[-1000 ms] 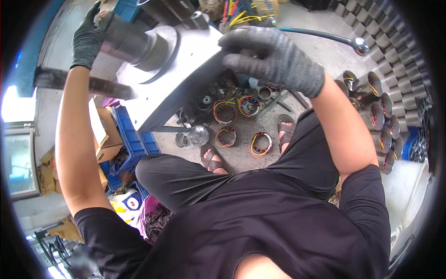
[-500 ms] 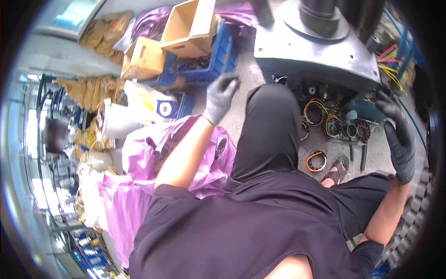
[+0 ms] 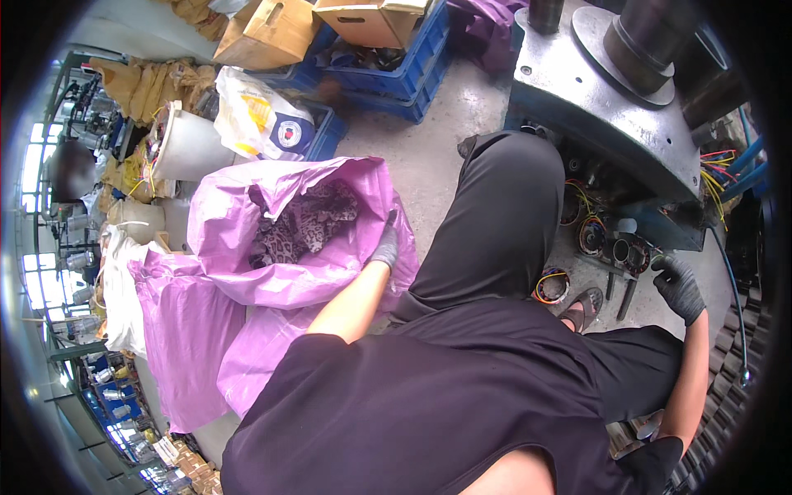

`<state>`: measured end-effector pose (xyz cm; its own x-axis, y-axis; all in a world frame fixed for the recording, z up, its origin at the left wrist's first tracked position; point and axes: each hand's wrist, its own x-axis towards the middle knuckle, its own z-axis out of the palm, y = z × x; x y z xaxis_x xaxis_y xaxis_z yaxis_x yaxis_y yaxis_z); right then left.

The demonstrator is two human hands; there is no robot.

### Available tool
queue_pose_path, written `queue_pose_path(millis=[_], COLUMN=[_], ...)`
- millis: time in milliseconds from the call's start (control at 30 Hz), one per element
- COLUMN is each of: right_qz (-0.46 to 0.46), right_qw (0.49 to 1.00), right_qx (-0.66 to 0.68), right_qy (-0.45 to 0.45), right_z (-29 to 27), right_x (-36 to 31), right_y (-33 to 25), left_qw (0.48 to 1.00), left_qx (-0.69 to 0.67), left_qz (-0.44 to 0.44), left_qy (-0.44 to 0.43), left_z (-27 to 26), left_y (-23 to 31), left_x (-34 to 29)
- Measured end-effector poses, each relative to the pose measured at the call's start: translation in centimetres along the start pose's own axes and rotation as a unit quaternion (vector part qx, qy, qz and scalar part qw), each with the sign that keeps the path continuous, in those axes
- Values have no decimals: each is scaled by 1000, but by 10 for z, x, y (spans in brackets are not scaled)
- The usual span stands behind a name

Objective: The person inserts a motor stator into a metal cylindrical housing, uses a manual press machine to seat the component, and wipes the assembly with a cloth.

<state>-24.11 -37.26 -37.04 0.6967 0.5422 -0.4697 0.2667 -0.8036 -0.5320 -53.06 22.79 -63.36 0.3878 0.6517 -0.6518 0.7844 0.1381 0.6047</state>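
Note:
My left hand [image 3: 385, 245], in a grey glove, lies against the right side of a pink plastic sack [image 3: 247, 285]. Its fingers look stretched along the sack's wall and I see nothing held in them. Leopard-patterned cloth [image 3: 309, 219] shows inside the sack's mouth. My right hand [image 3: 681, 289], in a dark glove, hovers at the right with fingers loosely bent and apart, nothing visible in it. Nearest to it is a ring-shaped wound motor stator [image 3: 638, 255]. More stators with coloured leads, such as one near my foot [image 3: 551, 286], sit on the floor.
A heavy metal press [image 3: 594, 107] with thick columns stands at the front right. Blue crates [image 3: 379, 78] bear cardboard boxes [image 3: 268, 33] at the front left. A white bucket [image 3: 191, 147] and a printed plastic bag [image 3: 264, 115] stand beyond the sack. A dark hose [image 3: 734, 305] hangs at right.
My left hand has come down from above the floor to the sack's side. My right hand has lowered from beside the press toward the stators. The view has turned.

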Motion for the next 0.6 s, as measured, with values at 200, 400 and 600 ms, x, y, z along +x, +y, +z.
queue_pose_path(millis=[200,400,600], right_qz=[12,64,62], right_qw=[983,980,995], right_qx=[173,172,35], right_qy=[58,76,66], right_z=[5,4,8], right_x=[-2,-15,-23], right_y=[46,39,34], left_qw=[988,948,919], left_qx=[-47,-108,-160], left_qz=[-59,-176,-227], left_qy=[-133,-244,-281], left_z=[-79,-137,-136], left_y=[33,45,45], left_x=[49,77,100])
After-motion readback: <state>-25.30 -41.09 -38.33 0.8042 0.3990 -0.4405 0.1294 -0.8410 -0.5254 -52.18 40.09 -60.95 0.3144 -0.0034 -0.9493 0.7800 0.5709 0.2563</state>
